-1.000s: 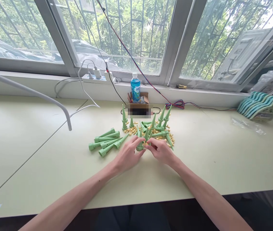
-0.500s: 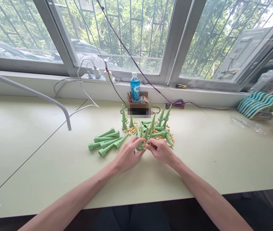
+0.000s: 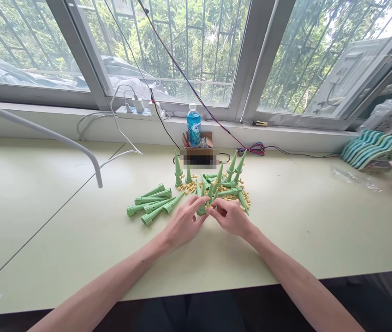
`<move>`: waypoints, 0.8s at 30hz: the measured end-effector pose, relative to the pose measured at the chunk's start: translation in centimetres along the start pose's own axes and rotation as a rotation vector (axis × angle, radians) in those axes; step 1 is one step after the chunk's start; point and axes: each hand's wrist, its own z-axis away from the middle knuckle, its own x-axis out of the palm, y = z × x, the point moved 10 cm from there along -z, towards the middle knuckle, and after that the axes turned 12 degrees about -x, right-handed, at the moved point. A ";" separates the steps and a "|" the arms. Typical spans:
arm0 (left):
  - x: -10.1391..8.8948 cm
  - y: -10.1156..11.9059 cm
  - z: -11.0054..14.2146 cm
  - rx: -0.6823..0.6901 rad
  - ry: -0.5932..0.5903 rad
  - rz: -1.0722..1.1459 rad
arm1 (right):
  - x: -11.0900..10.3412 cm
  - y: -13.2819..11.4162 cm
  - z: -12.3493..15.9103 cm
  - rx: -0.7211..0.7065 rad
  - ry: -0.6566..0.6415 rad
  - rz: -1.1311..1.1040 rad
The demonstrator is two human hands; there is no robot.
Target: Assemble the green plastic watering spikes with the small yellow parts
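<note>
The right hand (image 3: 231, 216) pinches a yellow peg (image 3: 209, 207) at its ten o'clock; whether the left hand (image 3: 186, 218) grips, I can't tell.

The head-worn camera looks forward and down across the table (image 3: 286, 230) toward windows (image 3: 182, 55).

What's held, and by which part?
The right hand seems to pinch a yellow piece, part unclear. The left hand curls around a green spike, grip unclear.
</note>
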 end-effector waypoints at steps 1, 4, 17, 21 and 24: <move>0.0 0.0 0.0 -0.005 -0.007 0.014 | 0.0 -0.1 0.0 -0.006 0.005 -0.006; 0.2 -0.2 0.1 -0.022 -0.021 0.028 | 0.1 -0.4 0.0 -0.024 0.012 -0.031; 0.7 0.0 0.2 0.043 -0.089 0.115 | 1.2 -1.1 0.2 -0.046 -0.009 -0.074; 0.5 0.6 0.1 0.055 -0.111 0.127 | 1.2 -0.9 0.3 -0.017 -0.011 -0.067; 0.4 1.3 0.1 0.078 -0.143 0.136 | 1.3 -1.1 0.2 -0.022 -0.021 -0.085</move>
